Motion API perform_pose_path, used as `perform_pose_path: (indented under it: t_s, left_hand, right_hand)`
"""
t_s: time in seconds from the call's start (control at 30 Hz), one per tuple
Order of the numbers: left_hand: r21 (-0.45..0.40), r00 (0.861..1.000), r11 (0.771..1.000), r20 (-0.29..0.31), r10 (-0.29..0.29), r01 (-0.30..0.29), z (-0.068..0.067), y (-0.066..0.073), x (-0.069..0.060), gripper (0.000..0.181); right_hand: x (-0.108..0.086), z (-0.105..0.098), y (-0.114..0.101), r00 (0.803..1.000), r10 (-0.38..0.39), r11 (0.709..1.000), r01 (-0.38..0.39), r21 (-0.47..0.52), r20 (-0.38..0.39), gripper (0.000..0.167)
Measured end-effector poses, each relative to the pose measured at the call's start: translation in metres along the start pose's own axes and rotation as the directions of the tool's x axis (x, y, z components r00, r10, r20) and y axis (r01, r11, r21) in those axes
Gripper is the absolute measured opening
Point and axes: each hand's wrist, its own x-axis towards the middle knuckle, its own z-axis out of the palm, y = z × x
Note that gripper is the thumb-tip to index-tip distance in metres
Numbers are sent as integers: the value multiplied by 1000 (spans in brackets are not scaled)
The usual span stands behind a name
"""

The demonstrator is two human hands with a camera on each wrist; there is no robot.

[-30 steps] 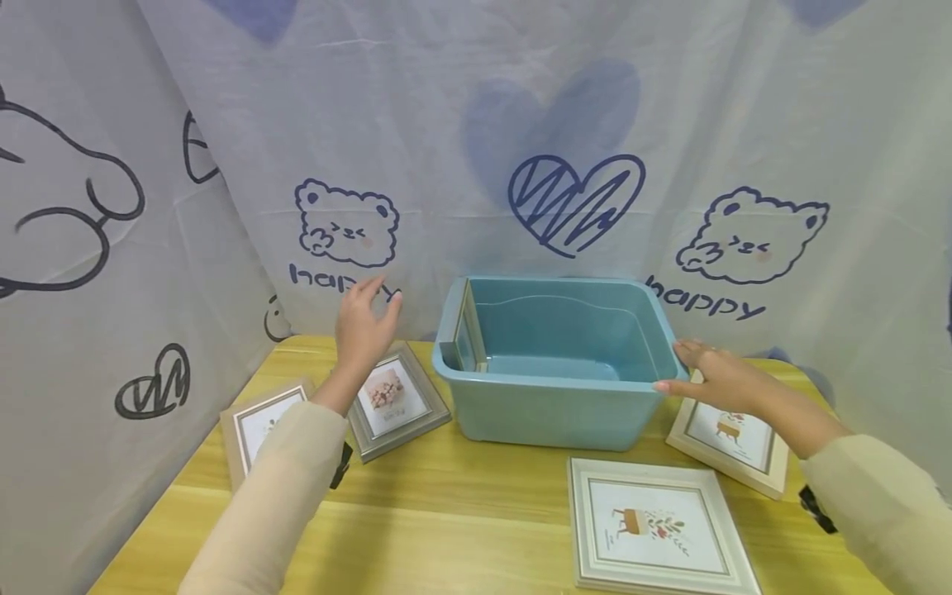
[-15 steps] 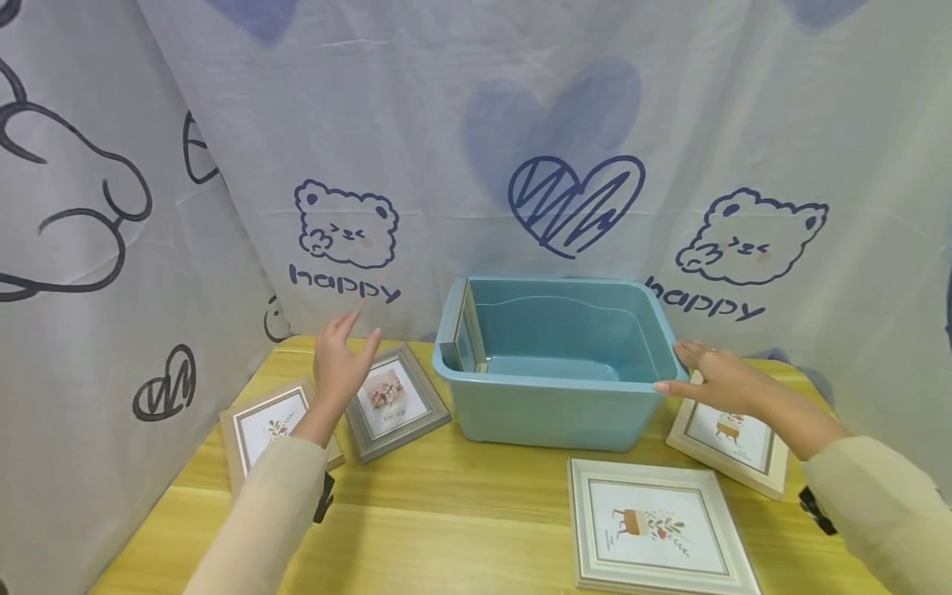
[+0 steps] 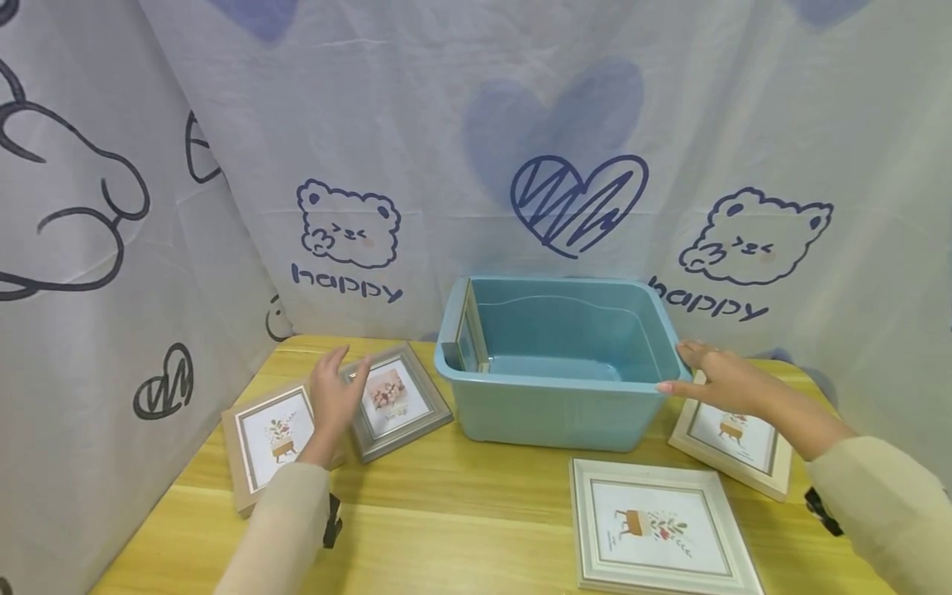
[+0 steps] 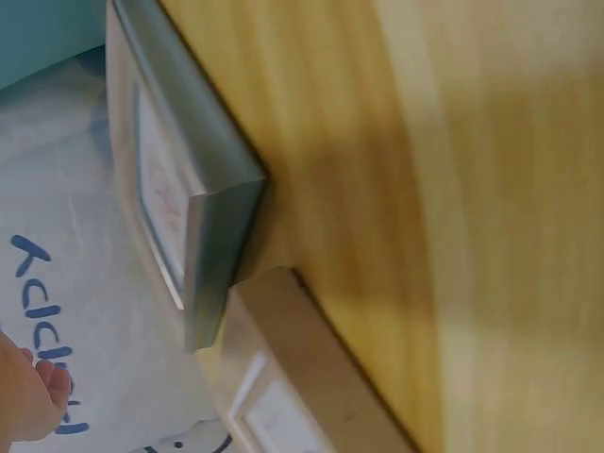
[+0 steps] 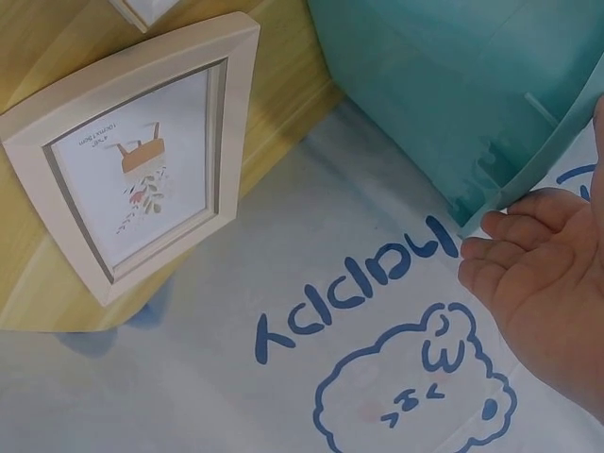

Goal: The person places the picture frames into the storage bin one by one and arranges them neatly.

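My left hand [image 3: 336, 398] is held above the gap between two picture frames, thumb and fingers apart, with nothing in it. To its right lies a grey picture frame [image 3: 437, 411] with a pink flower print; to its left is a beige picture frame [image 3: 241, 450]. In the left wrist view part of the left hand [image 4: 30, 396] shows near the edge, apart from both frames. My right hand [image 3: 732, 384] grips the right front corner of a light blue plastic bin [image 3: 550, 417], thumb at the front rim. Another picture frame [image 3: 468, 330] stands on edge inside the bin's left end.
A cream picture frame [image 3: 773, 463] lies beneath the right forearm, right of the bin. A larger white picture frame [image 3: 647, 471] lies flat at the front right. The wooden table [image 3: 446, 512] ends at a printed cloth backdrop [image 3: 461, 165] behind and to the left.
My left hand has moved left and down from above the grey frame toward the gap beside the beige frame. The right hand and the bin have stayed put.
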Motion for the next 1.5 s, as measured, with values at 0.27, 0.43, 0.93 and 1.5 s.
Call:
perform_pose_path:
  t_s: [0.27, 0.43, 0.93, 1.5]
  left_hand:
    - [-86, 996, 994, -51, -70, 66, 10, -15, -7, 48]
    - [-86, 991, 989, -33, -127, 124, 16, -23, -13, 48]
    - [29, 983, 985, -81, -166, 169, 40, -38, -22, 45]
    - [257, 923, 904, 88, -375, 343, 41, -23, -19, 65]
  right_hand:
    - [0, -1, 0, 1000, -1, 1000, 1, 4, -2, 87]
    - [-2, -1, 0, 1000, 0, 1000, 0, 19, -6, 87]
    - [-2, 3, 4, 1000, -8, 1000, 8, 14, -21, 86]
    - [-2, 0, -1, 1000, 27, 1000, -27, 15, -4, 89]
